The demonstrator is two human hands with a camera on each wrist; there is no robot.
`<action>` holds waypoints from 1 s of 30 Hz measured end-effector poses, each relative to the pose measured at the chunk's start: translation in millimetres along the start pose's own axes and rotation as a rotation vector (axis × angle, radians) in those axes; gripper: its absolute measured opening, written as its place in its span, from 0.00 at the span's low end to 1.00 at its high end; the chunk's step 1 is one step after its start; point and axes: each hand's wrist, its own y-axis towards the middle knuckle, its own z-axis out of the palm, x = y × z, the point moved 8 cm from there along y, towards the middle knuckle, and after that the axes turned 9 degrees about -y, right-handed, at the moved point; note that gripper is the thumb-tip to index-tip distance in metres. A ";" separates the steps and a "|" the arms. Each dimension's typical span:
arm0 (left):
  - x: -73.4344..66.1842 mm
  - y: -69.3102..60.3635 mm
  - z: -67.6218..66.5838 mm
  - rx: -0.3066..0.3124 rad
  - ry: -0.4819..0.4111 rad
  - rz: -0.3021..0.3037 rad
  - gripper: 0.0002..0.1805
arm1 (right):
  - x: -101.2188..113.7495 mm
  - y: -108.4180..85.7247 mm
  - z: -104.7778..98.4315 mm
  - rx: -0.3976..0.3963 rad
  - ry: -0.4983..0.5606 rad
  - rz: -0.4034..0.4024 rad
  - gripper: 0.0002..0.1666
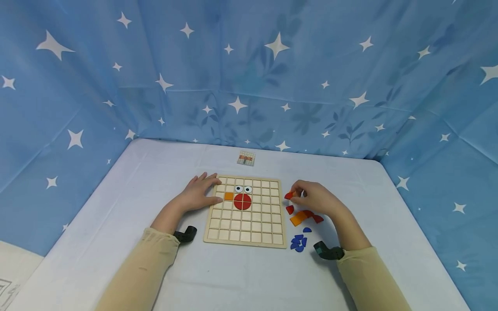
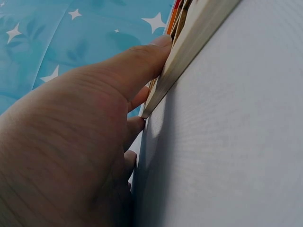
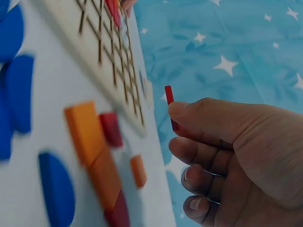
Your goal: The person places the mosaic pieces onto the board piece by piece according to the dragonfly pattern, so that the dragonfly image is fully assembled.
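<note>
A wooden grid board (image 1: 245,236) lies on the table. On it are two round eye pieces (image 1: 243,189), a red disc made of quarter pieces (image 1: 242,201) and an orange square (image 1: 228,196). My left hand (image 1: 197,193) rests at the board's left edge, thumb on the rim and fingers extended; the left wrist view shows the thumb (image 2: 142,64) touching the wood. Right of the board, my right hand (image 1: 314,196) pinches a small red piece (image 3: 169,93) between thumb and index finger, the other fingers curled. Its full outline is partly hidden by the fingers.
Beside the board lie a loose red piece (image 1: 289,210), orange pieces (image 1: 298,217), another red piece (image 1: 318,218) and several blue pieces (image 1: 298,242). A small pattern card (image 1: 246,158) is behind the board. A starry blue curtain (image 1: 249,77) surrounds the table's back and sides.
</note>
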 end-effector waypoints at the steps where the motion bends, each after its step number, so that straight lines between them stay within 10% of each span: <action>1: 0.2 -0.3 -0.2 -0.001 0.001 -0.002 0.35 | 4.8 1.8 -1.5 -0.001 0.002 -0.009 0.11; 30: -2.1 -2.0 -1.7 0.009 0.006 -0.006 0.38 | 138.3 81.1 40.0 0.099 0.078 -0.196 0.12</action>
